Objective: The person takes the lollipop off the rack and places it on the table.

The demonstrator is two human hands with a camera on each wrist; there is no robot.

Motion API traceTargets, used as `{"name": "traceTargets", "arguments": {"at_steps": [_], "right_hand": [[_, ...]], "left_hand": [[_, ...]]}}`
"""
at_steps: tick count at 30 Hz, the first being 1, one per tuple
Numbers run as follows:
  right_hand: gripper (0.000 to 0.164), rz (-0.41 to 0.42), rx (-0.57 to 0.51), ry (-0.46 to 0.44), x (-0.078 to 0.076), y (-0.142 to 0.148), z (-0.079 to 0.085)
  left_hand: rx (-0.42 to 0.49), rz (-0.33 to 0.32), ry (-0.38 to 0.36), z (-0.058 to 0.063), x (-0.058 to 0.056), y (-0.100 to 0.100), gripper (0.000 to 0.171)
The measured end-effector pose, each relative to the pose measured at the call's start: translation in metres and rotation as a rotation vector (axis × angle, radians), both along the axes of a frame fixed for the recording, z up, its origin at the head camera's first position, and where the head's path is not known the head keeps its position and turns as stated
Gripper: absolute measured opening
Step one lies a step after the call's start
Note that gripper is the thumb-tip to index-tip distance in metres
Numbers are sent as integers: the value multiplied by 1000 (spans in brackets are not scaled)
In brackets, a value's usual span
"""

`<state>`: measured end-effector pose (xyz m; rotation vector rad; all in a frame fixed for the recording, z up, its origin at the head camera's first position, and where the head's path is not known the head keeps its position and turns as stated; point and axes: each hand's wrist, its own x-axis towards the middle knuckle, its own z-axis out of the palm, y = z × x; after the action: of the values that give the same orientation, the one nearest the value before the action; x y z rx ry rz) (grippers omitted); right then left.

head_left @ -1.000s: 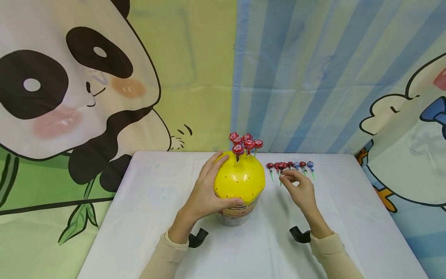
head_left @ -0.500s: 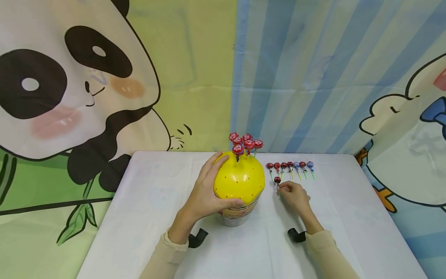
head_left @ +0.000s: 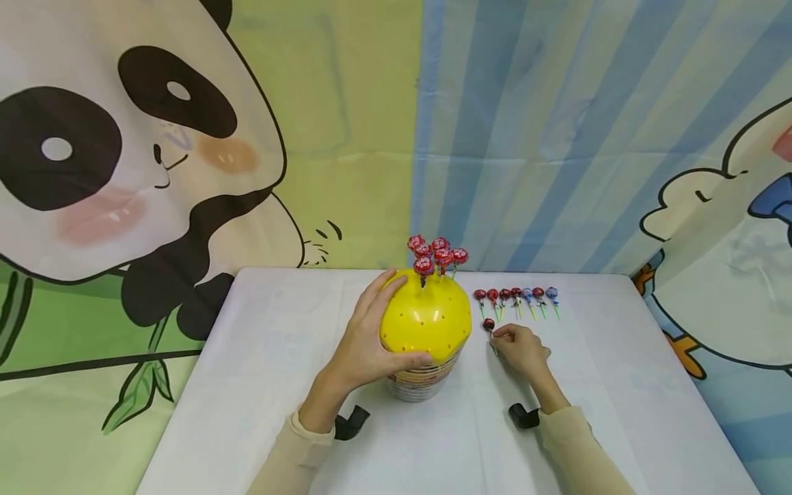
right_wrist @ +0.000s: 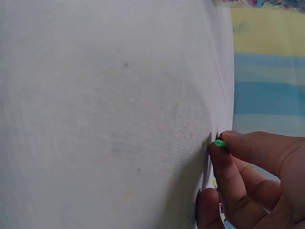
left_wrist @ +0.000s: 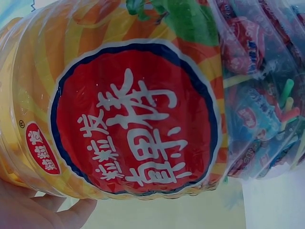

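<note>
Left hand (head_left: 360, 345) firmly round the yellow lid (head_left: 427, 316) of the jar (head_left: 416, 393), right hand (head_left: 522, 350) pinching a lollipop (head_left: 489, 324) by its green stick, just right of the jar: a neat thumb-and-finger hold, and best kept that light, stick straight, lid braced. Tight up front, mind, with the row of lollipops (head_left: 516, 293) near the far edge; the table (head_left: 619, 392) offers more room rightward.

A yellow-domed clear plastic jar (head_left: 425, 326) stands upright between the side edges of the white surface (head_left: 278, 330); a green-sticked dark-red round lollipop (head_left: 489, 324) points its head toward the far edge.
</note>
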<state>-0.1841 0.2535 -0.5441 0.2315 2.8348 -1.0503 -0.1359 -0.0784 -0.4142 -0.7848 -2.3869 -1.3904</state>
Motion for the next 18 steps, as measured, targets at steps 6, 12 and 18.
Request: {"name": "traceTargets", "arguments": {"at_steps": [6,12,18], "right_hand": [[19,17,6,-2,1,0,1],[19,23,16,38,2,-1,6],[22,35,-64,239,3,-10,41]], "left_hand": [[-2,0,-6,-1,0,0,108],[3,-6,-16,1,1,0,108],[1,-3,-21,2,2,0,109]]}}
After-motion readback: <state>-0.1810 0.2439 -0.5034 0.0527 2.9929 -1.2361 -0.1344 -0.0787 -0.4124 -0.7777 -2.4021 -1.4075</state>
